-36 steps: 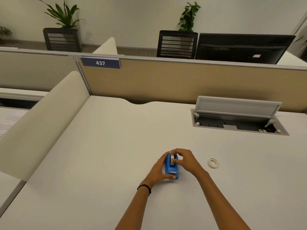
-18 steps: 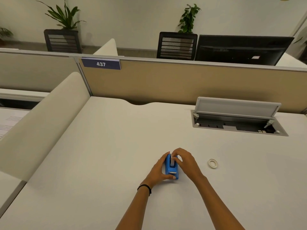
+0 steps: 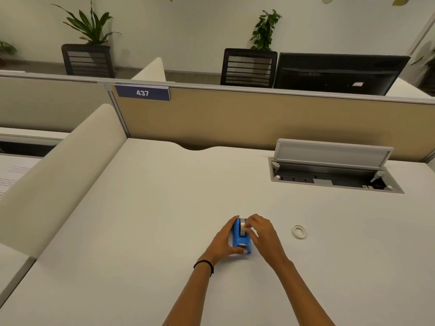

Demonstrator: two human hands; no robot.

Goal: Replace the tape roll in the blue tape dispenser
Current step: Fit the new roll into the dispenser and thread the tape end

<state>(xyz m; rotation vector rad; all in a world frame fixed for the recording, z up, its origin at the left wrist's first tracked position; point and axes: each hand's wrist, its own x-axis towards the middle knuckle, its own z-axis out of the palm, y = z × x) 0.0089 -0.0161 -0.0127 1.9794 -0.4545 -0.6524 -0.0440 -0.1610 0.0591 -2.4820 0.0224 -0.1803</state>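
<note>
Blue tape dispenser (image 3: 237, 240) stays clasped in left grip (image 3: 222, 241) — right grip (image 3: 263, 234) pinches tape roll (image 3: 242, 225) lower now.

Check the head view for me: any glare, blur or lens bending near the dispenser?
Head view: even, soft light, no glare on the desk; wide-angle lens bows the partition rail; dispenser small but sharp enough, gripped by the left hand; right hand pinches and half hides the roll.

White cubicle desk (image 3: 141, 231), tan partition (image 3: 235, 118).
Open cable hatch (image 3: 334, 177) at 2 o'clock; "437" sign (image 3: 142, 92) at 11; dark monitor (image 3: 339, 74) at 1.
</note>
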